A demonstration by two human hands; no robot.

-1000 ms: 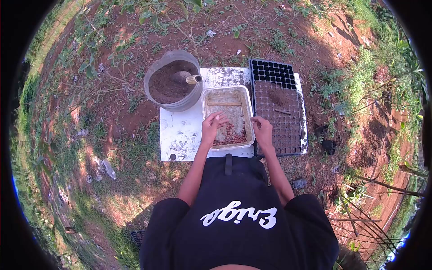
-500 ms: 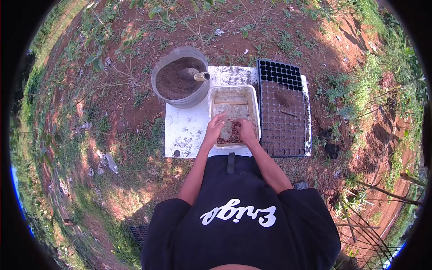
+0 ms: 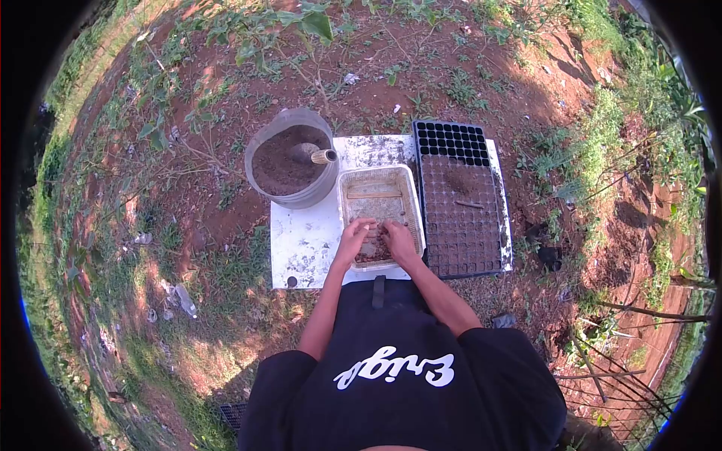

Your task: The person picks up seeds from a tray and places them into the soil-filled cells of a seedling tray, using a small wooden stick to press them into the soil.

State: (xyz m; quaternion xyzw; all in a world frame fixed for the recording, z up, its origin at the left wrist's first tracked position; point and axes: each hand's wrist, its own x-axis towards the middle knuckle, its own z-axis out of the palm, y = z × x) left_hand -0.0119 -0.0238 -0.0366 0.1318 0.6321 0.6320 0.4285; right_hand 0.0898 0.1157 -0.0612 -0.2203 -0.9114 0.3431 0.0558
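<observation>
Some reddish pieces [image 3: 366, 258] lie near open left fingers [image 3: 368, 225], grip of right fingers [image 3: 390, 228] unclear

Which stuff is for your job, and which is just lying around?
Probably for the job:
seeds
basket
tray
small stick
soil
bucket
scoop
board

Seemingly just lying about:
clear plastic
white scrap
black scrap

Small, rounded reddish-brown seeds [image 3: 364, 257] lie loose, mostly in the near end of an off-white, rectangular plastic basket [image 3: 383, 210]. The basket lies flat, open side up, on the white, dark-stained worktop [image 3: 304, 244].
</observation>
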